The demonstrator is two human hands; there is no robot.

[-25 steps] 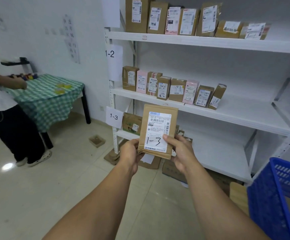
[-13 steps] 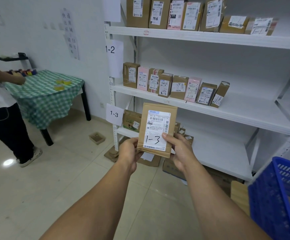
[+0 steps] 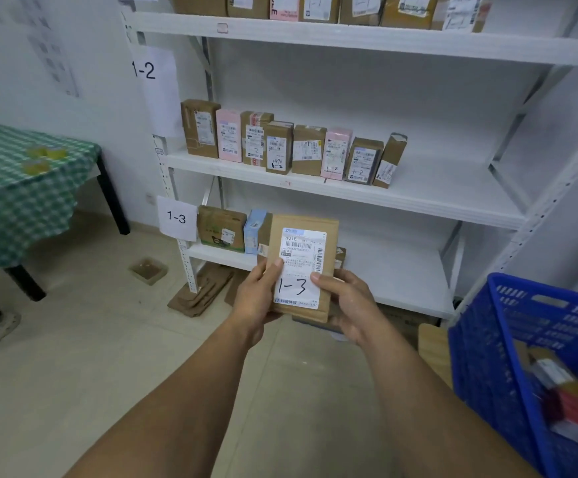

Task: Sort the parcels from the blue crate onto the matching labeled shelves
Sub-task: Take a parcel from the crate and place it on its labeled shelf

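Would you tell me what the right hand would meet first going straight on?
The right hand would likely meet the small brown parcel standing on the 1-3 shelf behind the held parcel; depth is unclear.

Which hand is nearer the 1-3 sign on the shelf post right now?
Left. The left hand holds the parcel by its left edge, below and right of the 1-3 sign; the right hand holds the opposite edge, farther right.

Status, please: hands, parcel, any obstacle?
Left hand and right hand grip brown parcel, marked 1-3. Shelf 1-3 ahead, right part bare. Nothing in the way.
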